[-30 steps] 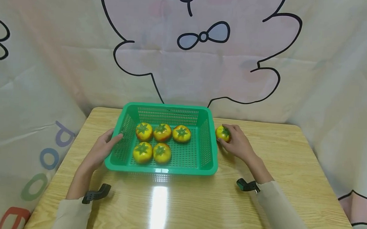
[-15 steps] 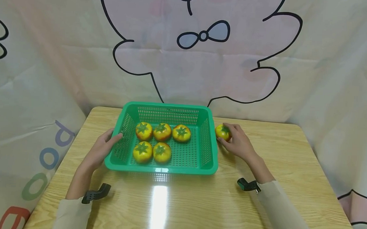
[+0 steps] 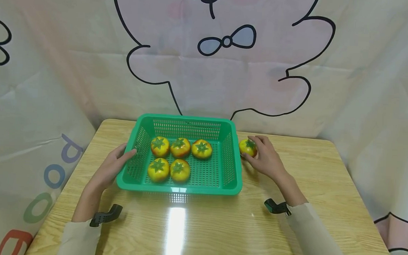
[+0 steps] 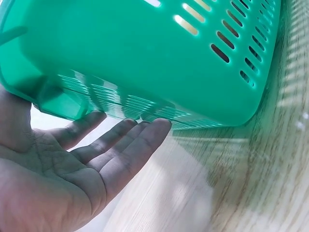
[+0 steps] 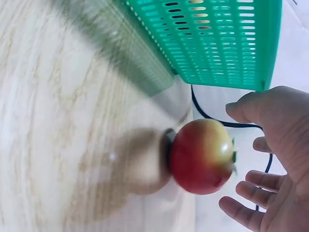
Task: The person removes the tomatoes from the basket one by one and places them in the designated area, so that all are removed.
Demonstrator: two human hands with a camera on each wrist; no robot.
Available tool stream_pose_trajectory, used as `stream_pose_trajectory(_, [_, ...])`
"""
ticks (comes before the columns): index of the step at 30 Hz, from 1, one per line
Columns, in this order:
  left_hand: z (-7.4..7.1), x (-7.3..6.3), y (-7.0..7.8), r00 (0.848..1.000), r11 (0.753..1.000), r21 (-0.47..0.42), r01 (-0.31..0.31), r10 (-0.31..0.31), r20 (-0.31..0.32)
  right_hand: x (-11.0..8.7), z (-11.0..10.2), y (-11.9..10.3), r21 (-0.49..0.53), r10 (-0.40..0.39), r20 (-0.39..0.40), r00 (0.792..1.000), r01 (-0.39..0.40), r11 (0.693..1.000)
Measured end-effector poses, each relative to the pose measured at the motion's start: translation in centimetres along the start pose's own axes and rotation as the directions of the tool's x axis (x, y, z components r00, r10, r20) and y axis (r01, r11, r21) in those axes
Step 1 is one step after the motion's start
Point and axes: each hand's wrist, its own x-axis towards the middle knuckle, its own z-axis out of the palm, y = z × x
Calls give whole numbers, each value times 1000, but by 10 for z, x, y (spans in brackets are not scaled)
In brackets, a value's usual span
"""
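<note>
My left hand [image 3: 111,165] holds the left end of a green plastic basket [image 3: 236,173], thumb over the rim and fingers along the outer wall; in the left wrist view the fingers [image 4: 130,154] look nearly straight. Several yellow-red tomatoes [image 3: 201,148] with green star-shaped tops sit inside, three behind and two in front. Just right of the basket, another tomato [image 3: 248,147] stands on the table. My right hand [image 3: 265,157] is around its right side. From the right wrist view, a gap shows between that tomato [image 5: 200,157] and my spread fingers [image 5: 241,212].
A wooden table [image 3: 221,225] carries the basket near its back edge. Behind it hangs a cloth [image 3: 179,66] with cartoon drawings, continuing along both sides. A dark cable [image 5: 231,124] runs beyond the tomato in the right wrist view. Each wrist wears a black strap device [image 3: 106,215].
My right fingers have lifted and spread slightly away from the tomato on the table. The basket, its tomatoes and my left hand stay in place.
</note>
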Motion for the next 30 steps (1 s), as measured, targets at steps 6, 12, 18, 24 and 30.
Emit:
stream_pose_trajectory(6, [0, 4, -1, 1000, 1000, -6, 16, -16, 8, 4, -8, -5, -17, -48, -51, 998, 47, 999])
stream_pose_trajectory(12, [-4, 4, -1, 998, 999, -40, 20, -18, 54, 8, -19, -18, -8, -71, -65, 995, 70, 997])
stream_pose_trajectory(18, [-10, 2, -1, 996, 998, -46, 32, -28, 88, 14, -33, -40, -17, -133, -49, 990, 133, 991])
stream_pose_trajectory(24, [-12, 7, 0, 994, 997, -68, 22, -14, 109, 21, -41, -60, -11, -167, 0, 986, 167, 986])
stream_pose_trajectory(30, [-11, 4, -6, 993, 996, -86, 38, -28, 118, 26, -36, -80, 15, -246, 139, 959, 246, 969])
